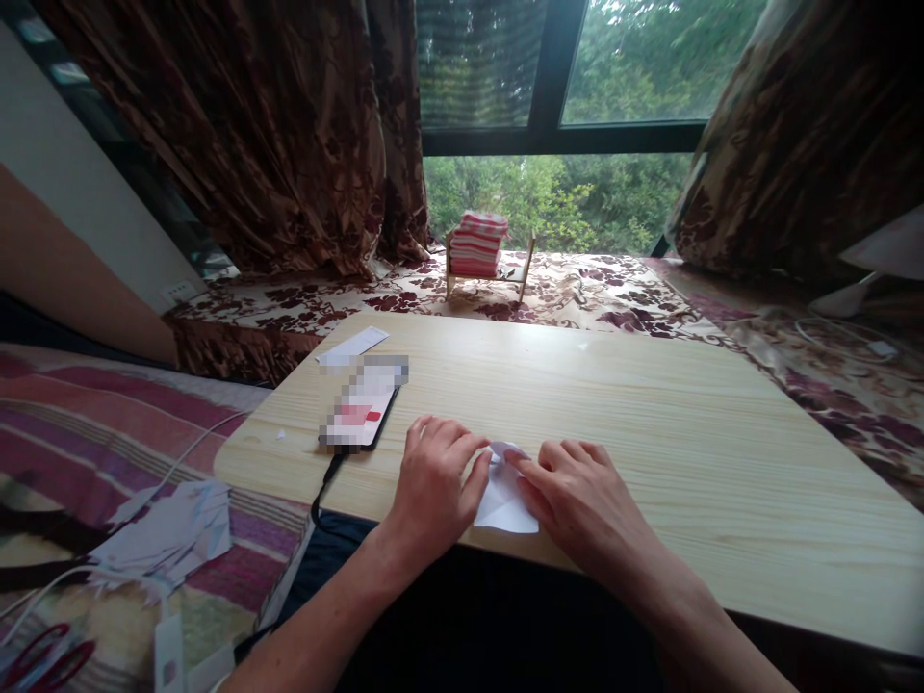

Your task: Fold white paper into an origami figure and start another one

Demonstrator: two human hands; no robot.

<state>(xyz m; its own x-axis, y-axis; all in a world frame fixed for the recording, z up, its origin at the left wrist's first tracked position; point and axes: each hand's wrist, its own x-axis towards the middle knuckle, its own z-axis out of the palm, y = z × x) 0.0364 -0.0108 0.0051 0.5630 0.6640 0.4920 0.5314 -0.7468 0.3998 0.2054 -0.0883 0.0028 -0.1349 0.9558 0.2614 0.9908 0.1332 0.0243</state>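
A small piece of white paper (pixel 503 500) lies near the front edge of a light wooden table (pixel 650 423). My left hand (pixel 437 481) rests on its left side, fingers curled down onto it. My right hand (pixel 574 491) presses on its right side, the forefinger and thumb pinched at the paper's upper tip. Both hands hold the paper flat against the table. Part of the sheet is hidden under my fingers.
A phone (pixel 363 404) with a black cable lies left of my hands, a white paper slip (pixel 353 346) behind it. White paper scraps (pixel 173 529) and red scissors (pixel 43 654) lie on the striped bedding at left. A small wooden rack (pixel 480 252) stands by the window.
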